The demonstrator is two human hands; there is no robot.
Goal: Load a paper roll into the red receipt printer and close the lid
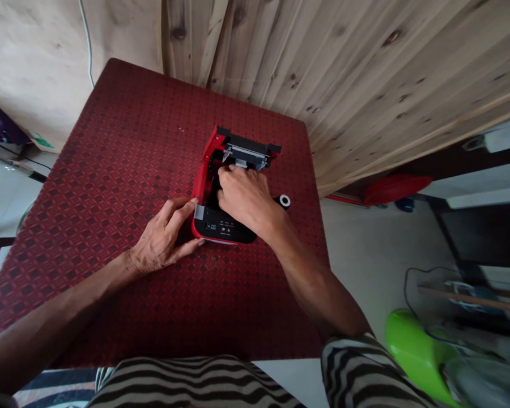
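A red and black label printer (225, 228) stands on the table with its lid (246, 148) raised, showing the metal-edged mechanism under it. My left hand (164, 235) grips the printer's front left corner, fingers along the side and thumb at the front edge. Inside the printer bay, my right hand (249, 195) reaches down with bent fingers. Its fingertips are hidden in the dark interior, so what they hold cannot be made out. Just right of the printer, beside my right wrist, lies a dark roll with a white core (284, 201).
The table (123, 158) has a red patterned cover and stands against a wooden plank wall (344, 73). A pale cable (87, 45) hangs behind its far left corner. On the floor to the right are a bright green plastic object (416, 351) and a dark cable.
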